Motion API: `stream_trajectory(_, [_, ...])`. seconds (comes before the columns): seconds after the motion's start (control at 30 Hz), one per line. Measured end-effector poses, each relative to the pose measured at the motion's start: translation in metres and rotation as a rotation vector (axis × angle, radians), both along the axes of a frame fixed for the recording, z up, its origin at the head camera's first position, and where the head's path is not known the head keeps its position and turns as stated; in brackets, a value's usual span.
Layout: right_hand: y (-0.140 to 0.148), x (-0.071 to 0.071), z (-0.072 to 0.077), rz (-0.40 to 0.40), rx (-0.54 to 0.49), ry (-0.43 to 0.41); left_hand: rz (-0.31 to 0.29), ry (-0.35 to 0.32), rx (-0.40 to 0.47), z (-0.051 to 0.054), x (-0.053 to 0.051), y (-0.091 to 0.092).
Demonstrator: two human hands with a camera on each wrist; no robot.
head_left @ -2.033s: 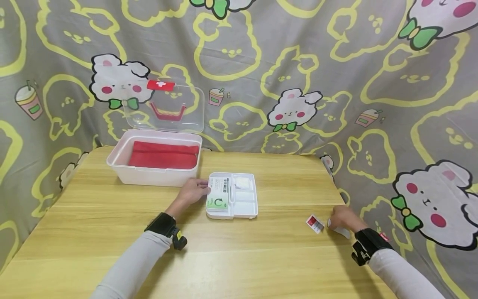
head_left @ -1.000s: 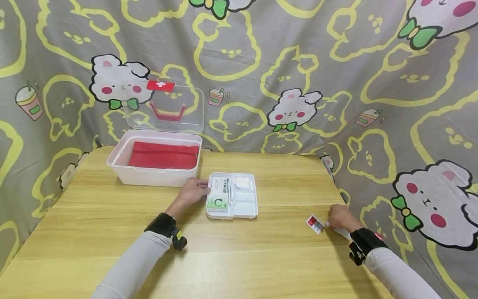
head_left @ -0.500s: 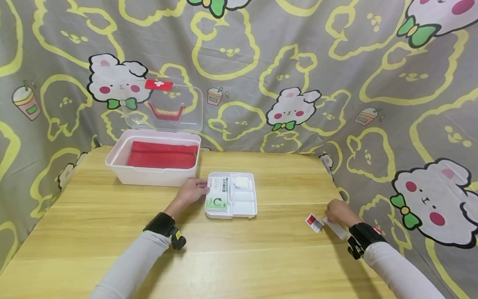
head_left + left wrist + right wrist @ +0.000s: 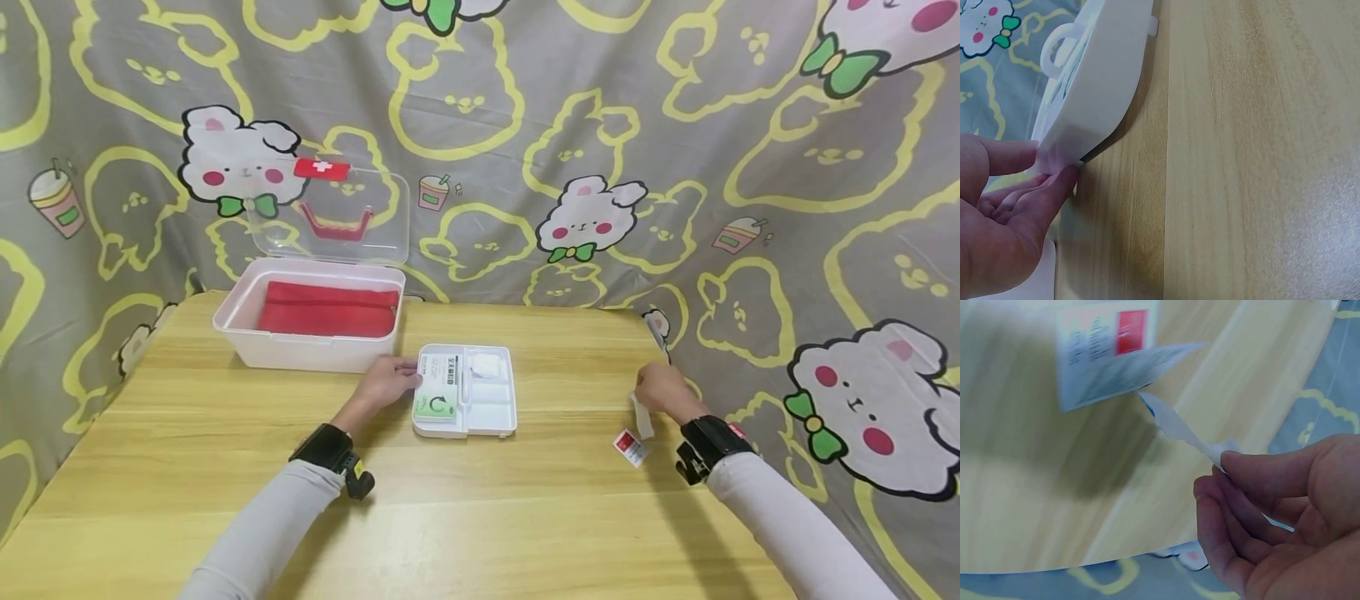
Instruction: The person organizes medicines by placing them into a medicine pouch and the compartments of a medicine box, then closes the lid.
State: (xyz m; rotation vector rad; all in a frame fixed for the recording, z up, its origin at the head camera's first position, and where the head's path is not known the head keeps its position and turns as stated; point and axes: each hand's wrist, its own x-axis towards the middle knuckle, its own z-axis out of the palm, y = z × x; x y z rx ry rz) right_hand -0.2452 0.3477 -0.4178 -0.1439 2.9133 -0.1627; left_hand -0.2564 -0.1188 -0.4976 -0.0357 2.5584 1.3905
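My left hand (image 4: 384, 383) pinches the left edge of a white divided tray (image 4: 491, 419); the left wrist view has the thumb (image 4: 1060, 194) low on the tray's side and a finger at its upper rim. On the tray lie a white and green box (image 4: 437, 387) and a small white item (image 4: 487, 365). Over the table's right side, my right hand (image 4: 663, 390) pinches a thin white strip (image 4: 1179, 428) between thumb and finger, one end hanging free. Just beyond the strip in the right wrist view is a small red and white packet (image 4: 1100, 359), its printed flap raised.
At the back left stands a white first-aid box (image 4: 315, 352), its clear lid (image 4: 390, 217) raised and a red pouch (image 4: 330, 310) inside. Patterned grey cloth (image 4: 495, 125) hangs around the far edge of the wooden table (image 4: 465, 517).
My right hand has lifted away from the table and moved back and slightly left, with the white strip in its fingers. My left hand and the tray stay in place.
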Motion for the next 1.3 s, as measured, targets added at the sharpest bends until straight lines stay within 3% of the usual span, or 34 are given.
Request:
stream_trajectory(0.27, [-0.038, -0.017, 0.009, 0.047, -0.045, 0.075, 0.006, 0.01, 0.022, 0.004, 0.001, 0.001])
stream_trajectory(0.53, [-0.077, -0.028, 0.011, -0.005, -0.223, 0.053, 0.006, 0.006, 0.018, 0.003, 0.001, 0.001])
stream_trajectory(1.3, [-0.165, -0.022, 0.017, -0.009, -0.52, 0.178, 0.004, 0.005, 0.02, 0.005, 0.001, 0.003])
